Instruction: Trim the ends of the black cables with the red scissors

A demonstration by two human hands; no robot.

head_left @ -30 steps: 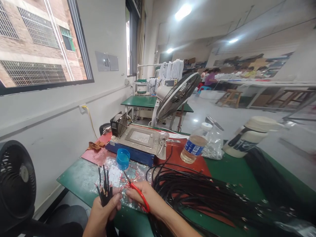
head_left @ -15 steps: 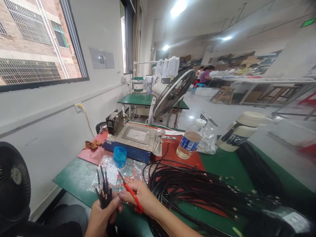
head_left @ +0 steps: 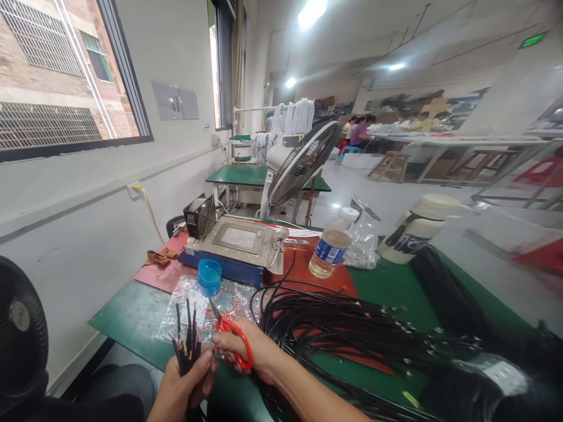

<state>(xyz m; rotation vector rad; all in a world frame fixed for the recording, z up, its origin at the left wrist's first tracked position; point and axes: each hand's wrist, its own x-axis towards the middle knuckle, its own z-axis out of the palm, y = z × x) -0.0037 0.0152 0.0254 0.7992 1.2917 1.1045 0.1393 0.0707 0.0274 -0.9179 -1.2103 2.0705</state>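
Note:
My left hand [head_left: 190, 375] is closed around a bundle of black cables [head_left: 186, 340], whose stripped ends with thin coloured wires point upward. In my right hand [head_left: 241, 346] is a pair of scissors [head_left: 235, 334] with red handles, its dark blades pointing up and away to the left. The fingertips of both hands are close together beside the bundle; what lies between them is too small to make out. Beyond the hands, a clear plastic sheet [head_left: 176, 316] carries many small red scraps. On it stands a blue round tub [head_left: 209, 278].
A blue solder-pot-like machine [head_left: 224, 264] with a small fan [head_left: 200, 218] stands behind. Long black cables [head_left: 325, 322] cover the table's right side. Farther back are a liquid-filled bottle [head_left: 329, 249], a plastic bag [head_left: 363, 246], a cream jug [head_left: 409, 228] and a large fan [head_left: 303, 164]. People sit at distant tables.
The view has shifted slightly. My right hand has turned the scissors, so the red handles now show wider, with the fingers curled through them. My left hand keeps its hold on the cables.

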